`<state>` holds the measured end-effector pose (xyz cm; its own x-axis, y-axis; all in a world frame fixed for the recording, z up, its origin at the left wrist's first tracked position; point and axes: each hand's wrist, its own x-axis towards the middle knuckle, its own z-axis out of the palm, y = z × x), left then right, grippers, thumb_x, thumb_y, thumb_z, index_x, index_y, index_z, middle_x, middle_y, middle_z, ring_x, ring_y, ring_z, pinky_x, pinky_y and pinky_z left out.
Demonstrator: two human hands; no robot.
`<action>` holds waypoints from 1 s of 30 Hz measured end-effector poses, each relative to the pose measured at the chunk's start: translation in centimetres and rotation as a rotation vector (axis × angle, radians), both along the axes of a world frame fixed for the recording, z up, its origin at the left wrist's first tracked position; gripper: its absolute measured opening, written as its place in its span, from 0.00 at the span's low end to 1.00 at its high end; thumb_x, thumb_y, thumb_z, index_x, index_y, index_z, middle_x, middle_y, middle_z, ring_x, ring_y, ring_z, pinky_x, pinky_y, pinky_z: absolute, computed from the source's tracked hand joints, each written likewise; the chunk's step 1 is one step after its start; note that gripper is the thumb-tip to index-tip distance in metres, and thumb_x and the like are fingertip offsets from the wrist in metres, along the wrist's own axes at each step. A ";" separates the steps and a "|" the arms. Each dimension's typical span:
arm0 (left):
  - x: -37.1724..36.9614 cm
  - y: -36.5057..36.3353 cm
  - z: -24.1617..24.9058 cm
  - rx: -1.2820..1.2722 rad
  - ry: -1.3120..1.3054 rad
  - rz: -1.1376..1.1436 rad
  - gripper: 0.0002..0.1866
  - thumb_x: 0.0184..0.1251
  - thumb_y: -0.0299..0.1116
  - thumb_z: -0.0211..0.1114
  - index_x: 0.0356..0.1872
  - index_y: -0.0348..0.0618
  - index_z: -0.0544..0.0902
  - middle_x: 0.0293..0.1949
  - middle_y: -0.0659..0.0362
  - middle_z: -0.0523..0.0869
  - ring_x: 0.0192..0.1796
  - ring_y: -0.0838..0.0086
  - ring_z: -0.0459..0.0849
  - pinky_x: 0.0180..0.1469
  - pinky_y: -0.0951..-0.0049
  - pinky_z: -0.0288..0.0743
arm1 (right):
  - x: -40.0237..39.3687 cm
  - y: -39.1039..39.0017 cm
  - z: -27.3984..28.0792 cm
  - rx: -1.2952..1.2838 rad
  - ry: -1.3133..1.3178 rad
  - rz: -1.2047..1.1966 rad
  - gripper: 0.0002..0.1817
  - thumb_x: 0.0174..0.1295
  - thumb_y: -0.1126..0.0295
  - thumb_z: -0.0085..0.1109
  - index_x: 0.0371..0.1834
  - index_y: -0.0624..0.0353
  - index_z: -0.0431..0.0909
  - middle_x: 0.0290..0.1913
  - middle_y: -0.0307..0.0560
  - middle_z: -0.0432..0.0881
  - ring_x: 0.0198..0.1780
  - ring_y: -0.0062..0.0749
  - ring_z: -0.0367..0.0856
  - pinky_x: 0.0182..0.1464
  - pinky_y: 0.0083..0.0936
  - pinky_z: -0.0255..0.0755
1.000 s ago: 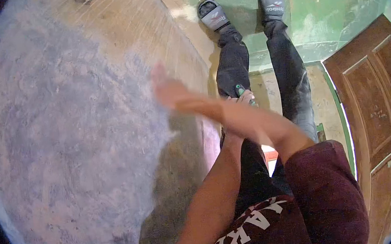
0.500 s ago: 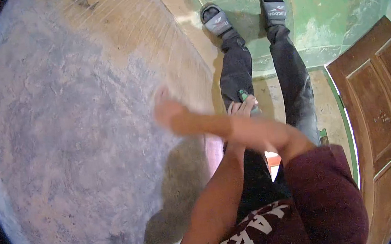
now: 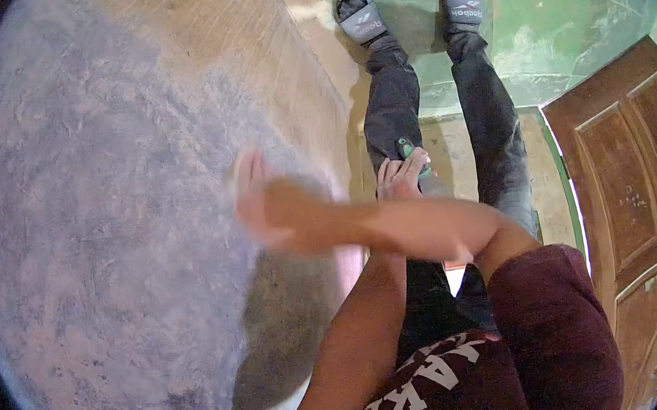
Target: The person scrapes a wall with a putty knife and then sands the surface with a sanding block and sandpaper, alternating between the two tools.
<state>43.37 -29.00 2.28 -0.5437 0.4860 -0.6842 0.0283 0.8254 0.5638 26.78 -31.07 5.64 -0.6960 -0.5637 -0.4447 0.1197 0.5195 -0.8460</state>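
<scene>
My left hand (image 3: 400,178) is in front of my left leg, its fingers closed around a green-handled tool (image 3: 406,147). A greyish flat part like a blade shows below the green handle, partly covered by the hand. My right arm crosses over the left forearm toward the wall (image 3: 131,252) on the left. My right hand (image 3: 276,211) is blurred by motion close to or against the wall surface, which is coated in patchy grey-white. Whether that hand holds anything cannot be made out.
Beyond the coated area, the wall shows bare tan board (image 3: 219,31). A brown panelled door (image 3: 626,187) stands at the right. My feet in grey slides (image 3: 362,24) are on the worn green floor (image 3: 541,11).
My right hand has moved left and slightly down along the wall. My left hand keeps its hold on the green-handled tool, almost in the same place.
</scene>
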 end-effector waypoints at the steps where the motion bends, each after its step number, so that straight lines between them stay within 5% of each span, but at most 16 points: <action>1: 0.1 -0.3 -0.1 0.010 -0.036 -0.033 0.22 0.64 0.43 0.65 0.55 0.42 0.79 0.58 0.61 0.85 0.53 0.63 0.82 0.68 0.52 0.67 | 0.4 -1.0 -5.6 -0.235 -0.237 0.094 0.17 0.55 0.70 0.55 0.35 0.79 0.82 0.39 0.85 0.79 0.39 0.53 0.86 0.39 0.43 0.79; 4: 0.3 -0.3 -0.8 0.025 -0.058 -0.039 0.19 0.59 0.42 0.69 0.50 0.49 0.79 0.55 0.65 0.86 0.44 0.62 0.83 0.59 0.55 0.70 | -3.2 4.4 -9.4 -0.533 -0.469 -0.013 0.25 0.52 0.68 0.59 0.43 0.87 0.81 0.51 0.96 0.73 0.49 0.70 0.83 0.42 0.62 0.80; 5: 0.2 -0.3 -1.1 0.034 -0.076 -0.045 0.18 0.57 0.42 0.71 0.48 0.53 0.79 0.53 0.67 0.86 0.40 0.62 0.83 0.55 0.56 0.72 | -1.0 2.9 -6.9 -0.528 -0.215 -0.167 0.18 0.53 0.71 0.56 0.38 0.82 0.81 0.44 0.89 0.77 0.44 0.62 0.85 0.40 0.53 0.79; 7: 0.5 -0.5 -0.6 -0.045 -0.212 -0.021 0.24 0.64 0.48 0.63 0.58 0.47 0.79 0.60 0.62 0.83 0.52 0.63 0.81 0.70 0.50 0.64 | 1.1 -0.4 -1.5 -0.518 0.029 -0.316 0.13 0.55 0.75 0.54 0.33 0.77 0.82 0.38 0.82 0.80 0.39 0.54 0.86 0.38 0.44 0.79; 9: 0.0 -0.2 -0.2 -0.077 -0.228 -0.044 0.24 0.63 0.48 0.63 0.57 0.49 0.79 0.61 0.63 0.83 0.52 0.63 0.81 0.69 0.50 0.64 | -0.9 -3.1 1.4 0.355 0.250 -0.787 0.10 0.56 0.76 0.52 0.28 0.72 0.82 0.37 0.77 0.81 0.39 0.58 0.86 0.38 0.45 0.79; 11: 0.0 -0.2 -0.2 -0.041 -0.152 -0.027 0.22 0.63 0.46 0.64 0.56 0.49 0.80 0.62 0.63 0.82 0.52 0.63 0.81 0.69 0.49 0.64 | 0.4 -4.7 -7.5 0.028 -0.455 -0.317 0.17 0.62 0.75 0.48 0.43 0.79 0.81 0.49 0.81 0.80 0.43 0.60 0.86 0.42 0.47 0.80; 13: -0.1 -0.2 -0.1 -0.051 -0.167 -0.042 0.22 0.64 0.46 0.64 0.56 0.48 0.81 0.62 0.63 0.82 0.52 0.63 0.81 0.69 0.49 0.64 | -1.8 1.4 -15.1 -0.212 -0.295 0.125 0.32 0.66 0.73 0.46 0.68 0.89 0.57 0.68 0.84 0.65 0.46 0.60 0.87 0.46 0.47 0.82; 16: -0.3 -0.2 0.0 -0.050 -0.177 -0.066 0.22 0.64 0.46 0.64 0.56 0.48 0.81 0.62 0.64 0.82 0.53 0.63 0.81 0.69 0.49 0.64 | -3.5 2.4 -12.5 -0.239 -0.379 0.091 0.32 0.65 0.71 0.48 0.69 0.84 0.60 0.66 0.80 0.70 0.43 0.59 0.87 0.44 0.47 0.82; 18: -0.3 -0.3 0.0 -0.058 -0.203 -0.081 0.22 0.64 0.46 0.64 0.55 0.48 0.81 0.62 0.64 0.82 0.53 0.63 0.81 0.69 0.49 0.64 | -1.8 -1.5 -3.8 0.376 0.159 -0.719 0.13 0.58 0.72 0.54 0.38 0.68 0.86 0.41 0.71 0.85 0.37 0.58 0.88 0.36 0.46 0.81; 19: -0.4 -0.3 0.3 -0.059 -0.214 -0.084 0.22 0.64 0.46 0.64 0.55 0.48 0.81 0.62 0.64 0.82 0.53 0.63 0.81 0.69 0.49 0.64 | -1.6 -1.6 -3.5 0.379 0.148 -0.719 0.13 0.58 0.72 0.54 0.38 0.68 0.86 0.41 0.71 0.85 0.37 0.58 0.88 0.36 0.46 0.81; 21: -0.8 0.0 0.3 0.000 -0.092 -0.011 0.23 0.62 0.46 0.64 0.56 0.49 0.80 0.63 0.65 0.82 0.52 0.63 0.81 0.69 0.50 0.64 | -1.6 -1.5 -3.3 0.390 0.252 -0.707 0.14 0.57 0.72 0.55 0.40 0.68 0.85 0.32 0.68 0.85 0.36 0.59 0.87 0.36 0.48 0.80; 23: -0.8 0.0 0.3 0.000 -0.098 -0.013 0.23 0.62 0.46 0.64 0.56 0.49 0.80 0.63 0.65 0.82 0.52 0.64 0.82 0.69 0.50 0.65 | -4.8 4.8 -10.3 -0.292 -0.401 0.201 0.30 0.65 0.74 0.45 0.69 0.84 0.62 0.66 0.83 0.68 0.57 0.71 0.81 0.55 0.56 0.78; 26: -1.0 -0.1 0.2 -0.003 -0.116 -0.027 0.23 0.62 0.47 0.64 0.56 0.50 0.80 0.63 0.64 0.82 0.52 0.64 0.82 0.69 0.50 0.65 | -3.6 3.7 -15.8 -0.417 -0.325 0.353 0.39 0.64 0.73 0.46 0.74 0.86 0.45 0.70 0.86 0.61 0.61 0.71 0.78 0.57 0.59 0.76; 28: -1.0 -0.3 -0.2 -0.002 -0.139 -0.041 0.24 0.62 0.47 0.64 0.57 0.50 0.80 0.64 0.64 0.82 0.52 0.64 0.82 0.69 0.50 0.65 | -0.8 -2.9 -8.4 0.061 -0.650 -0.759 0.27 0.50 0.65 0.61 0.53 0.70 0.84 0.44 0.74 0.84 0.39 0.61 0.87 0.38 0.53 0.81; 29: -1.0 -0.5 -0.5 -0.006 -0.161 -0.045 0.24 0.62 0.47 0.64 0.57 0.50 0.80 0.64 0.64 0.82 0.52 0.64 0.82 0.69 0.49 0.65 | 0.1 -3.3 -6.0 0.061 -0.656 -0.760 0.27 0.50 0.65 0.61 0.53 0.70 0.84 0.44 0.74 0.84 0.39 0.61 0.87 0.38 0.53 0.81; 30: -1.0 -0.7 -0.8 -0.010 -0.182 -0.049 0.24 0.61 0.47 0.64 0.57 0.51 0.79 0.64 0.64 0.82 0.52 0.64 0.82 0.68 0.49 0.65 | 1.0 -3.6 -4.1 0.232 -0.071 -0.414 0.36 0.55 0.63 0.61 0.69 0.54 0.59 0.53 0.67 0.83 0.45 0.63 0.86 0.50 0.52 0.79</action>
